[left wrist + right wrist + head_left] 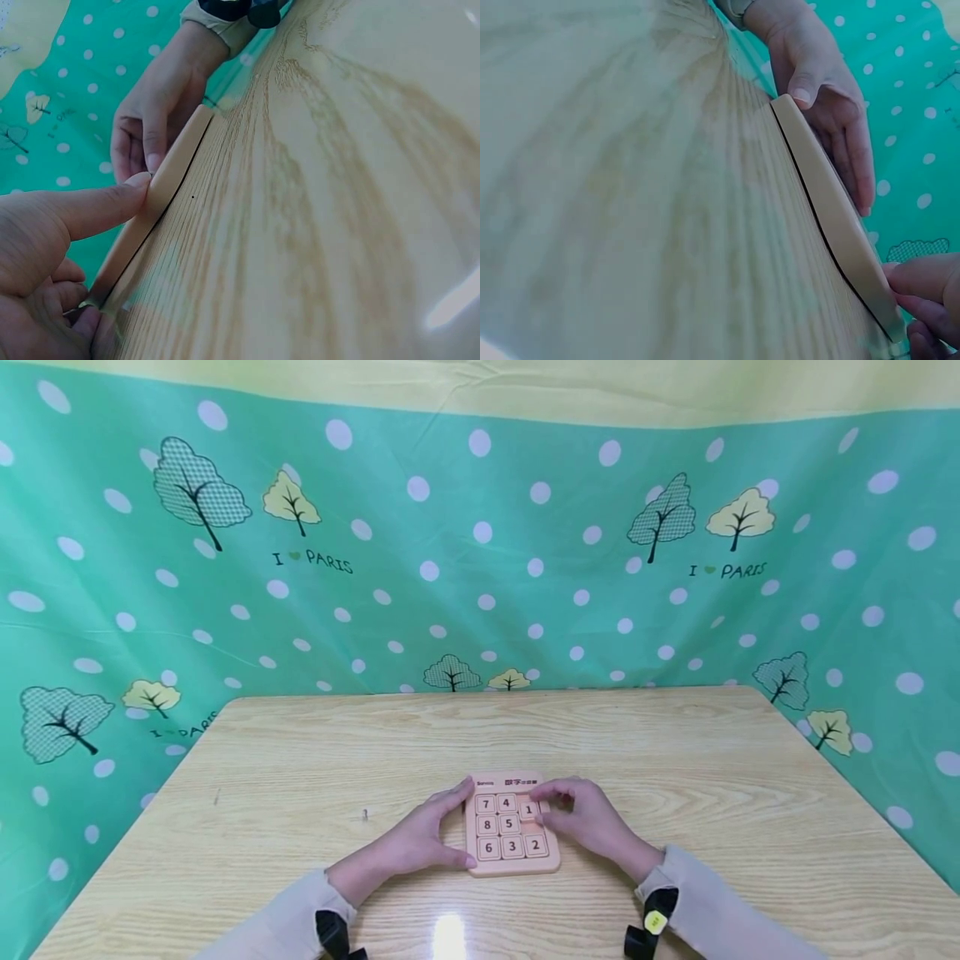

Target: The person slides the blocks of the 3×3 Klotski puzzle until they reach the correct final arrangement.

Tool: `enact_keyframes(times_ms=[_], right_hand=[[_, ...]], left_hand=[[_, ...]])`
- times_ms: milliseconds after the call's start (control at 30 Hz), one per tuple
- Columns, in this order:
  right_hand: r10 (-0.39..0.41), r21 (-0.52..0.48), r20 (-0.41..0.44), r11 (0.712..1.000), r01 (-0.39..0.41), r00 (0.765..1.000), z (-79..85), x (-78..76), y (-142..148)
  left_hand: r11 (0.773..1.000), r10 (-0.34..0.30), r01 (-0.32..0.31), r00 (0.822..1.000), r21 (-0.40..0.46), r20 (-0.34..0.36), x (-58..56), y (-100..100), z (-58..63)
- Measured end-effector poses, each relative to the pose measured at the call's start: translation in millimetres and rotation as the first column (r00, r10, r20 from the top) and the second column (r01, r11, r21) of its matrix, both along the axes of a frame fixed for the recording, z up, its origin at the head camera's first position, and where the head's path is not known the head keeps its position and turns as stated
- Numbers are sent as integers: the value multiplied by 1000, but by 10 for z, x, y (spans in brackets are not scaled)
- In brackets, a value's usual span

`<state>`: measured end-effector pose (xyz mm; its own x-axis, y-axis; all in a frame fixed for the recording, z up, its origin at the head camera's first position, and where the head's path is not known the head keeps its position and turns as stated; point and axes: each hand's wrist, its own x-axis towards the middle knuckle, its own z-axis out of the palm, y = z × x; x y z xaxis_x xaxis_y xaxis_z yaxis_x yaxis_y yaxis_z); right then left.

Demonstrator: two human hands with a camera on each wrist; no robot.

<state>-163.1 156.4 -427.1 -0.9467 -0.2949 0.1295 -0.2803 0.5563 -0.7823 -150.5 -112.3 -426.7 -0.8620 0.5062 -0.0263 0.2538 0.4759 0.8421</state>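
Note:
A pale peach number sliding puzzle [513,869] lies flat on the table, with square tiles numbered 1 to 8. My left hand [420,835] grips its left side, thumb at the near left corner and fingers at the far left corner. On the right side, my right hand [588,822] has its index finger and thumb around the tile marked 1 [528,810]. That tile sits slightly lower than the 4 tile [506,803], with a vacant slot between it and the 2 tile [536,846]. In the right wrist view the puzzle's edge [832,214] hides the tiles.
The light wood-grain table [300,760] spreads around the puzzle. Behind and beside it hangs a green dotted cloth [480,568] printed with trees. Dark bands [651,922] circle both sleeve cuffs. A bright reflection shows near the table's front.

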Motion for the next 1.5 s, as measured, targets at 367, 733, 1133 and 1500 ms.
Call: enact_keyframes(times_ms=[367,733,1133,1500], right_hand=[[-50,-28,2,998,50,999,9,-56,-43],[-41,-68,9,997,42,999,-10,-60,-40],[87,-182,137,981,-61,987,54,119,63],[134,-131,124,984,-117,983,38,249,104]], left_hand=[[1000,-2,2,1000,2,-1,0,-1,0],[1000,-3,2,1000,-5,-8,13,-2,6],[1000,-11,11,1000,-13,-20,10,-4,16],[1000,-4,4,1000,-18,-10,20,1,30]])
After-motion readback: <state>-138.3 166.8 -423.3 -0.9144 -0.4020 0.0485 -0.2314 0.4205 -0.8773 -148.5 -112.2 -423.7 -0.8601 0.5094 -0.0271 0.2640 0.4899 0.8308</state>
